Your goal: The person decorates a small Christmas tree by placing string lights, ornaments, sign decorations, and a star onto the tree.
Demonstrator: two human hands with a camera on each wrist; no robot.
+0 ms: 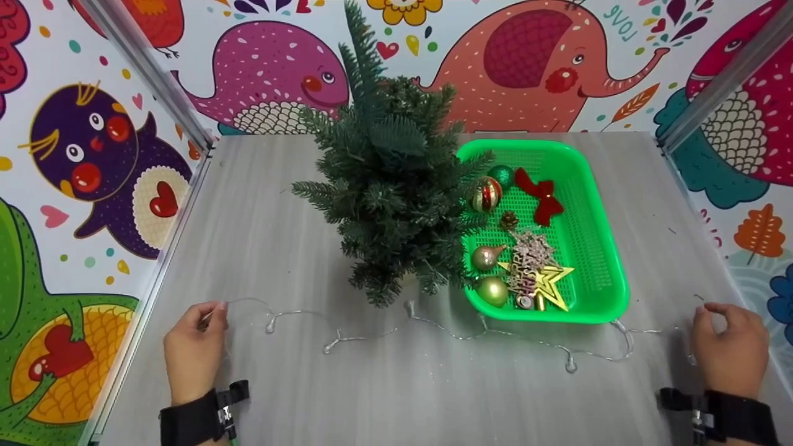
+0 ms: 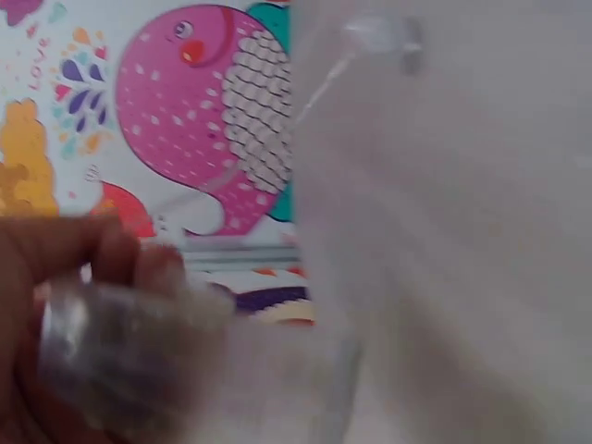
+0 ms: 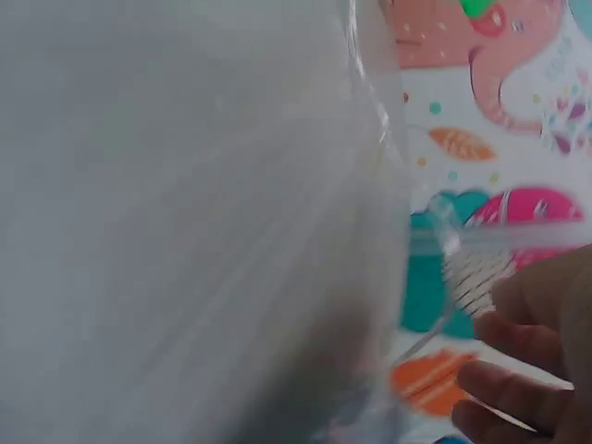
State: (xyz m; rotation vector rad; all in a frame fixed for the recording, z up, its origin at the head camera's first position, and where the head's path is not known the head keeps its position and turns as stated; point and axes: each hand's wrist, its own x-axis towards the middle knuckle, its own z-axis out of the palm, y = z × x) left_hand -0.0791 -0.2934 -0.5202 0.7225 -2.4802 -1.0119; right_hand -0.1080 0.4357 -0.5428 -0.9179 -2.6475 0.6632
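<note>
A thin clear string of lights with small bulbs lies stretched across the grey table, in front of a small green Christmas tree. At the left, my left hand pinches one end of it between thumb and fingertips. A blurred bulb shows in the left wrist view, and a blurred clear piece is close to that camera. Over at the right, my right hand has thumb and forefinger together at the other end. In the right wrist view the wire runs beside the curled fingers.
A green basket stands right of the tree, under its branches. Inside lie a red bow, a striped ball, a gold star, a pinecone and other ornaments. Printed panels with metal edges enclose the table.
</note>
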